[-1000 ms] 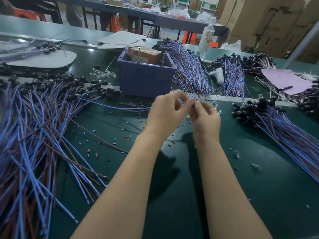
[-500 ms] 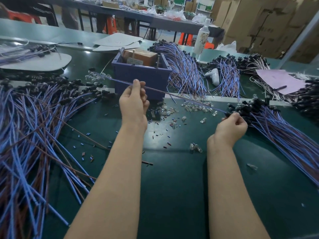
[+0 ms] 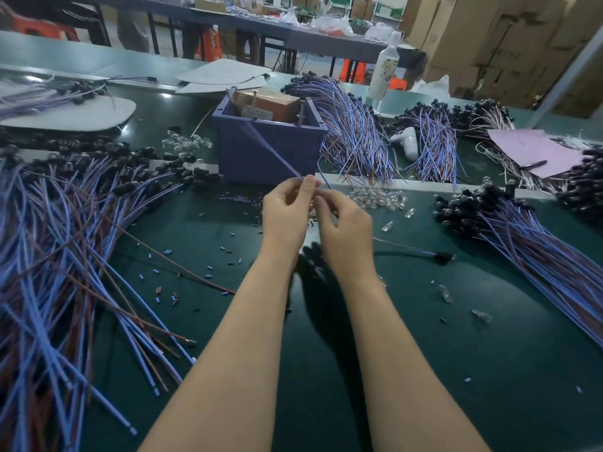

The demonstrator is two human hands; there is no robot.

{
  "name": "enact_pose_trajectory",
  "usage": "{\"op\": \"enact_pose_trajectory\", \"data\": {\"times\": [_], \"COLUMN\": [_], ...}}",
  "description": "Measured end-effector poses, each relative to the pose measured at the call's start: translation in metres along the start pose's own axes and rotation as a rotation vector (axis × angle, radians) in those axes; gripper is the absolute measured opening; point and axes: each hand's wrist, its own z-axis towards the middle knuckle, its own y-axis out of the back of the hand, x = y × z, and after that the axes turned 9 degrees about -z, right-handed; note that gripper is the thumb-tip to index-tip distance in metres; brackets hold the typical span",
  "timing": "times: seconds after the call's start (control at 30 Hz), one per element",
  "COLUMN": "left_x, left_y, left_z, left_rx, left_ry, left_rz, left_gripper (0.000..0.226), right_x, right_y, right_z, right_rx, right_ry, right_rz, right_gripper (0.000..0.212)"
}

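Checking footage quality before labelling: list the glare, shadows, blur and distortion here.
Head view: lamp glare on the green mat left of the blue bin; the forearms cast a soft shadow on the mat beneath them; the blue wire pinched by the left hand is motion-smeared; the wide-angle lens bows the teal table edge; the far cardboard boxes look soft.

We have brought our left hand [image 3: 287, 213] and right hand [image 3: 346, 230] together; the left now pinches a blue wire [image 3: 270, 150] slanting up beyond the grip, and a capped wire [image 3: 442, 256] newly lies right of it
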Motion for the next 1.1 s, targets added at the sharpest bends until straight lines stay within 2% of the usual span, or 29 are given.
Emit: {"op": "enact_pose_trajectory", "data": {"times": [0.1,0.3,0.47,0.57,0.73,0.9,1.1], "left_x": [0.003,0.009,0.010,0.006,0.004,0.002,0.001], "left_y": [0.008,0.010,0.014,0.015,0.015,0.017,0.020], "left_z": [0.001,0.001,0.004,0.008,0.008,0.007,0.010], "left_rx": [-0.025,0.013,-0.105,-0.156,-0.131,-0.135,-0.130], "left_ry": [-0.046,-0.003,-0.048,-0.051,-0.104,-0.139,-0.116], "left_rz": [0.025,0.105,0.205,0.183,0.215,0.202,0.252], "left_gripper": [0.020,0.017,0.025,0.030,0.038,0.035,0.040], "right_x": [0.004,0.000,-0.004,-0.005,0.001,0.005,0.006], "right_y": [-0.010,-0.014,-0.012,-0.012,-0.016,-0.016,-0.015], "right_z": [-0.003,-0.003,0.000,-0.001,-0.005,-0.006,-0.006], "right_rx": [-0.026,-0.056,-0.159,-0.176,-0.060,0.052,0.066], "right_ry": [-0.052,-0.223,-0.314,-0.291,-0.188,-0.168,-0.163], "right_rz": [0.027,0.114,0.197,0.192,0.058,0.014,-0.003], "right_gripper": [0.019,0.012,0.004,0.012,0.031,0.036,0.036]}}
